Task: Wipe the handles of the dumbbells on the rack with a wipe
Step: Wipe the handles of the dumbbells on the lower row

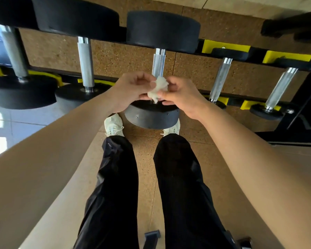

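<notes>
– Fingers of the left hand and right hand are curled on the wipe. Why?
– It is maybe being bunched, so the handle just behind, on the racked dumbbell, can be rubbed.

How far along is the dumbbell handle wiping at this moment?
Done: nothing confirmable; no handle looks visibly wiped. In hand: the left hand and right hand pinch a crumpled wipe just in front of the middle dumbbell's handle. Left: seemingly that handle and the four other handles along the rack.
</notes>
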`<state>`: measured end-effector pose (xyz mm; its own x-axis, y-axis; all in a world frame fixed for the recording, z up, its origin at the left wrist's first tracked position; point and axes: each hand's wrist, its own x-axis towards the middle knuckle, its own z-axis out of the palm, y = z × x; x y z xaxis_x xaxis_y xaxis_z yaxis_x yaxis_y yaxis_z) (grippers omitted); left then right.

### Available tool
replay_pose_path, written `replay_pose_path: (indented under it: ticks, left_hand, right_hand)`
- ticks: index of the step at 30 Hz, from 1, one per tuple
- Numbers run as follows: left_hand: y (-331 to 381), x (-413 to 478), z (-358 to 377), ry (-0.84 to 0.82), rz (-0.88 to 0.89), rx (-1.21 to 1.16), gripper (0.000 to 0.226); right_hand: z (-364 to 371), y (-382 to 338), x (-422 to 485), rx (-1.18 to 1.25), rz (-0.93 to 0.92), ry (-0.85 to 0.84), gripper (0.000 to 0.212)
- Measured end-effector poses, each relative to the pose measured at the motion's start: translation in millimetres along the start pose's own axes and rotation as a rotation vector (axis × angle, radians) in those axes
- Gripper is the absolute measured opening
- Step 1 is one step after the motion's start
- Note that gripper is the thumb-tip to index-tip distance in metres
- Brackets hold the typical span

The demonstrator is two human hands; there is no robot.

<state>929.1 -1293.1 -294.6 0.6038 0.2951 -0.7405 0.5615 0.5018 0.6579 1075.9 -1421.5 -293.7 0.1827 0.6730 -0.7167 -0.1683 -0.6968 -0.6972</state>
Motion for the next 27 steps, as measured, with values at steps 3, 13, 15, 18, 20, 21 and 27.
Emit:
replay_pose_path:
  ticks: [3,13,15,18,20,21,27]
  left_hand:
    - [-7.7,4.6,-10.1,0.130,0.013,0.174,0.009]
    - [-38.0,39.9,-31.5,0.217,-0.074,0.829,0.016]
    - [-35.9,45.9,-25.9,0.160,-0.136,0.834,0.030]
    - [-33.8,51.2,-6.8,0.079,-0.071,0.875,0.024]
    - [-33.6,53.9,-0.4,0.084,-0.053,0.919,0.023]
    - [-33.4,54.7,-2.1,0.081,-0.061,0.971,0.026]
    - [-33.0,61.3,-40.2,0.155,-0.158,1.185,0.031]
  right_hand:
    - [5.7,1.2,8.6,-0.094,0.005,0.124,0.019]
    - [21.1,25.3,34.5,-0.762,0.007,0.131,0.021]
    - [14.0,29.4,38.8,-0.763,0.089,0.180,0.018]
    - [-0.6,32.3,41.9,-0.763,0.208,0.223,0.015]
    - [-1.7,31.8,45.1,-0.804,0.221,0.242,0.016]
    - [1.1,29.8,46.0,-0.801,0.216,0.252,0.017]
    - [21.5,19.8,47.3,-0.717,0.071,0.129,0.012]
